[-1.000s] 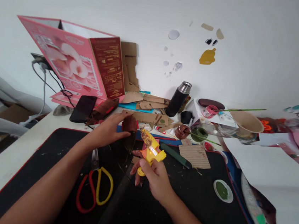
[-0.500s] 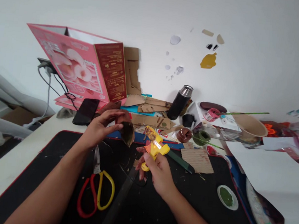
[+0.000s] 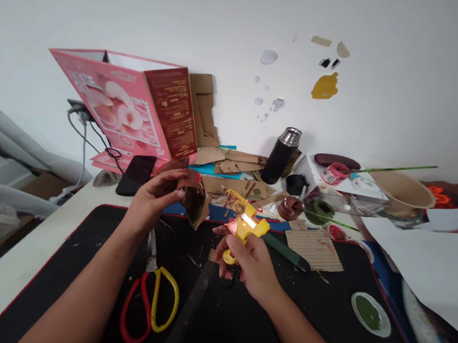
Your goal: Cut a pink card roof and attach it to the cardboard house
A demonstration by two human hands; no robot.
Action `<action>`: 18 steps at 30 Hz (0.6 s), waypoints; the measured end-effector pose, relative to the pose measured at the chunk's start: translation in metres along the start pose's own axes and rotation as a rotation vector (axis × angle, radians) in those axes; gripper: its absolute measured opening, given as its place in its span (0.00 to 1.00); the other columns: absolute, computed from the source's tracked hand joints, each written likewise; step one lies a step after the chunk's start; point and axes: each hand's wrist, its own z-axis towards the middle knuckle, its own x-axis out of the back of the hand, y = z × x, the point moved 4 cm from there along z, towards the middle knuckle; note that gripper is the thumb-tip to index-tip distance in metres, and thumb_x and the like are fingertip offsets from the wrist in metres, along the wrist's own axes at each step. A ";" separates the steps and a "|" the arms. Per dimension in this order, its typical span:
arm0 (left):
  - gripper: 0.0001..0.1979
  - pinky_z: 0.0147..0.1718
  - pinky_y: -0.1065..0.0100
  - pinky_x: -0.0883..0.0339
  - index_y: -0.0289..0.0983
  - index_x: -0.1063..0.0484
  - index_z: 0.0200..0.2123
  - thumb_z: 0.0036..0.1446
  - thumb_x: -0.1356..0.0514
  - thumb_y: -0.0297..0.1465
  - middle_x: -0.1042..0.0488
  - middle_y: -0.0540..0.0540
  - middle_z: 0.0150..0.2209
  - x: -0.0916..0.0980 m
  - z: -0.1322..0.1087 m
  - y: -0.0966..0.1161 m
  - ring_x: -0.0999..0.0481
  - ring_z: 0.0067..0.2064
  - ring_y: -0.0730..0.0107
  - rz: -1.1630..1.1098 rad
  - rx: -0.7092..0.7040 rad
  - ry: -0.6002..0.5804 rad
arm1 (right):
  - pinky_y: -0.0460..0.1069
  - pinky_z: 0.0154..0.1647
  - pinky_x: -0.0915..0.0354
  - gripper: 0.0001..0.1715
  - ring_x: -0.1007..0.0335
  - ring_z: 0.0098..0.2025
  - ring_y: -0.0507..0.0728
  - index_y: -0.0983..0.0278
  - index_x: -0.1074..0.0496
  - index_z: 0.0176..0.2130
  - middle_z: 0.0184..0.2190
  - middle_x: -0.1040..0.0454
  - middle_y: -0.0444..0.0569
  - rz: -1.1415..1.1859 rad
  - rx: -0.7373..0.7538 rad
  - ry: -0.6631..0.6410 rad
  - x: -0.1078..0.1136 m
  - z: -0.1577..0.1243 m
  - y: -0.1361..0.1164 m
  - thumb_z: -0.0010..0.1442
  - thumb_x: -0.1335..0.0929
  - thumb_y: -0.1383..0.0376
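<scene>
One hand, the left hand [image 3: 150,201], pinches the brown-green piece [image 3: 195,206] at its left edge; the right hand [image 3: 255,266] is wrapped around the yellow glue gun [image 3: 245,225]. The piece lies left of the nozzle [image 3: 224,189], apart from it, long axis running near to far.

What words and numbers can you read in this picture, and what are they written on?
None reads clearly enough to quote:
Pink box, front: printed lettering, too blurred.
Its dark red side panel: rows of gold print, too small.
Yellow glue gun: white label, washed out by glare.
Cardboard strip: dark print, too blurred.
Pink jar: label marks, too small.
</scene>
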 end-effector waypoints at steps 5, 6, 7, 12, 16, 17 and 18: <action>0.22 0.56 0.62 0.27 0.46 0.14 0.42 0.41 0.19 0.35 0.16 0.46 0.52 -0.002 -0.001 0.003 0.21 0.59 0.56 -0.140 0.012 0.067 | 0.42 0.17 0.40 0.34 0.27 0.21 0.51 0.67 0.24 0.53 0.29 0.21 0.49 0.015 0.010 0.007 0.010 -0.007 0.003 0.66 0.28 0.42; 0.22 0.56 0.62 0.27 0.46 0.14 0.41 0.40 0.19 0.35 0.16 0.46 0.52 -0.002 0.000 0.003 0.21 0.59 0.56 -0.168 0.006 0.075 | 0.42 0.16 0.41 0.34 0.27 0.21 0.52 0.68 0.24 0.54 0.30 0.20 0.50 0.020 0.006 0.013 0.012 -0.008 0.003 0.66 0.28 0.42; 0.21 0.55 0.63 0.27 0.45 0.14 0.41 0.40 0.19 0.35 0.15 0.46 0.51 -0.002 0.000 0.004 0.21 0.59 0.56 -0.190 0.000 0.079 | 0.43 0.16 0.42 0.35 0.26 0.21 0.52 0.68 0.25 0.55 0.30 0.20 0.50 0.022 0.001 0.018 0.014 -0.008 0.002 0.66 0.29 0.42; 0.21 0.52 0.66 0.25 0.45 0.14 0.41 0.41 0.19 0.35 0.15 0.47 0.50 -0.001 0.002 0.004 0.18 0.53 0.61 -0.211 -0.021 0.096 | 0.43 0.15 0.42 0.39 0.26 0.22 0.53 0.69 0.25 0.55 0.30 0.19 0.51 -0.056 -0.043 -0.036 0.019 -0.005 0.003 0.65 0.29 0.39; 0.22 0.51 0.66 0.25 0.45 0.15 0.42 0.41 0.19 0.34 0.15 0.46 0.50 -0.002 0.002 0.003 0.18 0.54 0.60 -0.154 -0.026 0.104 | 0.43 0.18 0.40 0.35 0.27 0.22 0.53 0.67 0.22 0.44 0.23 0.24 0.47 -0.103 -0.074 -0.072 0.020 -0.003 0.007 0.66 0.30 0.38; 0.22 0.51 0.65 0.25 0.45 0.15 0.43 0.42 0.19 0.34 0.15 0.46 0.51 -0.002 0.001 0.002 0.18 0.54 0.60 -0.134 -0.030 0.108 | 0.44 0.18 0.40 0.34 0.26 0.22 0.53 0.66 0.22 0.41 0.22 0.24 0.47 -0.103 -0.077 -0.067 0.021 -0.004 0.007 0.66 0.31 0.38; 0.22 0.52 0.64 0.25 0.45 0.15 0.43 0.43 0.19 0.34 0.16 0.46 0.51 -0.001 0.001 0.002 0.18 0.55 0.59 -0.113 -0.039 0.112 | 0.44 0.19 0.39 0.33 0.26 0.23 0.54 0.66 0.23 0.39 0.22 0.24 0.47 -0.101 -0.078 -0.061 0.021 -0.004 0.007 0.66 0.30 0.38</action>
